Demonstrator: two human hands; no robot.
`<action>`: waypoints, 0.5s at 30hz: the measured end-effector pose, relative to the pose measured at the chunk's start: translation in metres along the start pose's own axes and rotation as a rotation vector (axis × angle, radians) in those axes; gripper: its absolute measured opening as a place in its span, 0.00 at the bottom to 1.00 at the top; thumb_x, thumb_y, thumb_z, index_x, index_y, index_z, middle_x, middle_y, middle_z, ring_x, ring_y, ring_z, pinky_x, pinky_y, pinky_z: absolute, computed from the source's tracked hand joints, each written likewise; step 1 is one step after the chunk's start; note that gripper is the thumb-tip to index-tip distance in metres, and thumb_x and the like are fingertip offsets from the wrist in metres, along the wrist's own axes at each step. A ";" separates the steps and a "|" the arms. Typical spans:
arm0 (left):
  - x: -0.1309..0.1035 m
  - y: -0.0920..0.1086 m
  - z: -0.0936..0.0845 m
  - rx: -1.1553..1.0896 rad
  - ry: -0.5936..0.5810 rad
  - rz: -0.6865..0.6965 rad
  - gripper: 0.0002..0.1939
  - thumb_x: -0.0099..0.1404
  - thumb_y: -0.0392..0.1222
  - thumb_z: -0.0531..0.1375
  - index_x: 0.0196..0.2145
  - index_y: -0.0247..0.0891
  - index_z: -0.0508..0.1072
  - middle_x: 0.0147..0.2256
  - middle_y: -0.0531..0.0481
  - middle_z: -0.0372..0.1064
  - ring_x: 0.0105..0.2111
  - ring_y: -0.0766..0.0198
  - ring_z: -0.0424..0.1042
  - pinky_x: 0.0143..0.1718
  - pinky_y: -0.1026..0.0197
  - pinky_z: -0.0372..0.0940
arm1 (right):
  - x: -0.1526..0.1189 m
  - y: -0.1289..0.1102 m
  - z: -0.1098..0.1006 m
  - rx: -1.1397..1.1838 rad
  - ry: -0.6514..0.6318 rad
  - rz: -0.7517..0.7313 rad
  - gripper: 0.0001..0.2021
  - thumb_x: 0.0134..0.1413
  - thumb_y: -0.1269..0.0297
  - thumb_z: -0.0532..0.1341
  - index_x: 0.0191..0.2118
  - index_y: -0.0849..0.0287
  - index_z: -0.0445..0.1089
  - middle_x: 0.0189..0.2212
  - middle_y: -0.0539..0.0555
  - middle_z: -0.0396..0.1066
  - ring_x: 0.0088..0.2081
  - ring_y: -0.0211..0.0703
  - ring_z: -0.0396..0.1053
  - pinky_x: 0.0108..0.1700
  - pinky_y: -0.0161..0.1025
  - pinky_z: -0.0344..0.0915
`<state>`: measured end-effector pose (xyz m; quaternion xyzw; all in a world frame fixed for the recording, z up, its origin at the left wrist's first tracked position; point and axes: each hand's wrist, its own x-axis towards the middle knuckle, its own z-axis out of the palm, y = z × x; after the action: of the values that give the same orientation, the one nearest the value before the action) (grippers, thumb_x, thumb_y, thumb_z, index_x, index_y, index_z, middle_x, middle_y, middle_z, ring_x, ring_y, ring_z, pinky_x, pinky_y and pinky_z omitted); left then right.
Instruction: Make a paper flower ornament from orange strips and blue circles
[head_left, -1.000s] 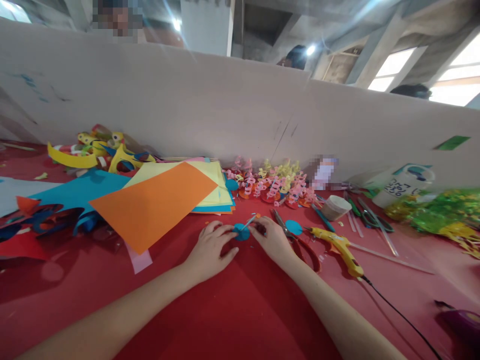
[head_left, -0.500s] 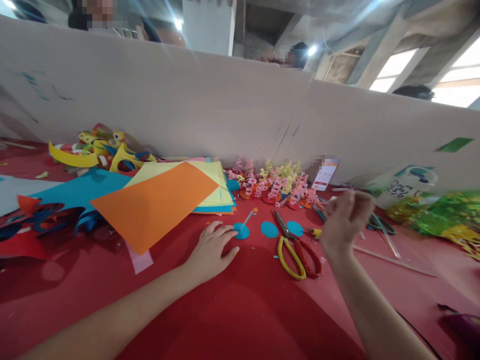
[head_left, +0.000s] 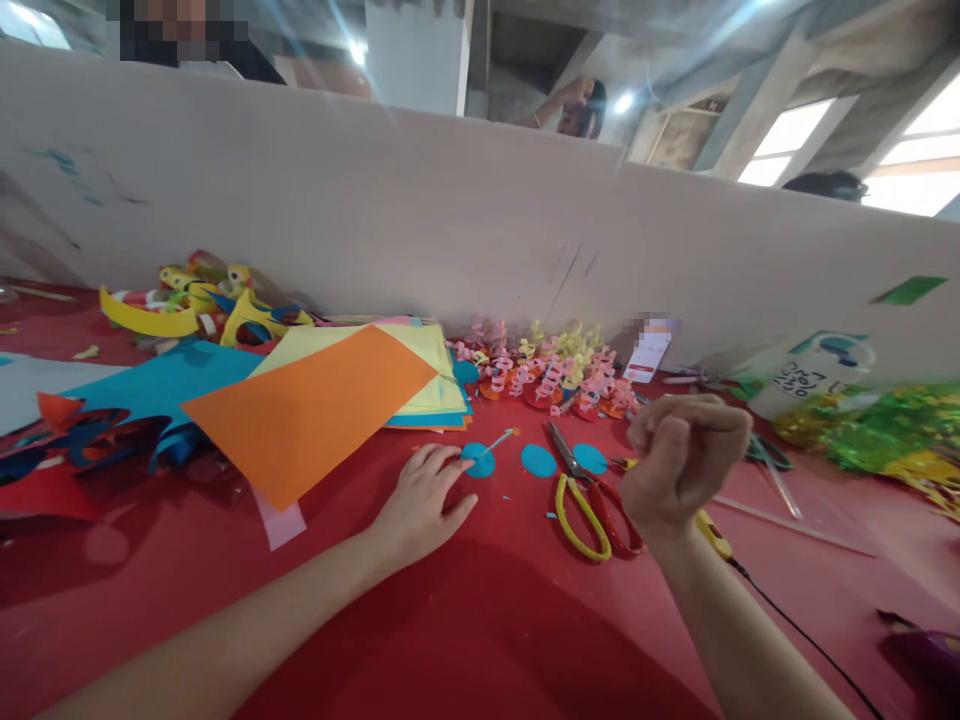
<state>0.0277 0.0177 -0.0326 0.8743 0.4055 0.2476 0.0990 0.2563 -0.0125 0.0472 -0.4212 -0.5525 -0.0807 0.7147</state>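
My left hand (head_left: 421, 497) lies flat on the red table (head_left: 465, 620), its fingertips touching a blue paper circle (head_left: 478, 461) that has a thin stick (head_left: 499, 440) standing on it. My right hand (head_left: 684, 456) is raised above the table in a loose fist, and nothing shows in it. Below and to its left lie scissors (head_left: 592, 500) with yellow and red handles. Two more blue circles (head_left: 538, 460) (head_left: 590, 458) lie on either side of the blades. A yellow glue gun (head_left: 709, 535) is mostly hidden behind my right wrist.
An orange sheet (head_left: 315, 405) tops a stack of coloured paper at the left, with blue paper (head_left: 165, 385) and scraps beyond. Pink and yellow paper curls (head_left: 555, 370) sit against the white partition (head_left: 450, 220). Green foil (head_left: 885, 420), a white bottle (head_left: 810, 375) and the gun's cable (head_left: 795, 620) are at the right.
My right hand left the blue circle, rose to the right and curled into a fist. This uncovered the scissors and a second circle. My left hand stayed on the circle.
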 end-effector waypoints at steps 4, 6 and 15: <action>0.000 0.002 -0.003 0.002 -0.003 0.024 0.17 0.62 0.44 0.54 0.48 0.42 0.66 0.50 0.45 0.62 0.52 0.50 0.57 0.53 0.44 0.55 | -0.005 0.005 0.004 -0.021 0.032 -0.055 0.09 0.57 0.57 0.51 0.29 0.54 0.54 0.21 0.47 0.54 0.22 0.38 0.57 0.24 0.38 0.57; 0.000 0.001 -0.003 0.005 -0.004 0.019 0.17 0.62 0.45 0.54 0.49 0.42 0.66 0.51 0.45 0.61 0.53 0.50 0.56 0.54 0.44 0.55 | -0.005 0.007 0.004 -0.001 0.037 -0.035 0.09 0.57 0.58 0.51 0.29 0.55 0.54 0.21 0.47 0.54 0.22 0.37 0.56 0.24 0.38 0.56; -0.001 -0.001 0.002 -0.009 0.014 -0.004 0.18 0.62 0.46 0.53 0.49 0.39 0.64 0.52 0.43 0.60 0.54 0.50 0.56 0.54 0.45 0.55 | -0.007 0.019 0.004 0.078 0.002 0.086 0.07 0.58 0.60 0.52 0.30 0.56 0.56 0.21 0.45 0.56 0.19 0.34 0.53 0.20 0.34 0.53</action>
<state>0.0275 0.0178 -0.0348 0.8713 0.4068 0.2554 0.1005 0.2624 -0.0002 0.0314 -0.4164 -0.5361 -0.0290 0.7338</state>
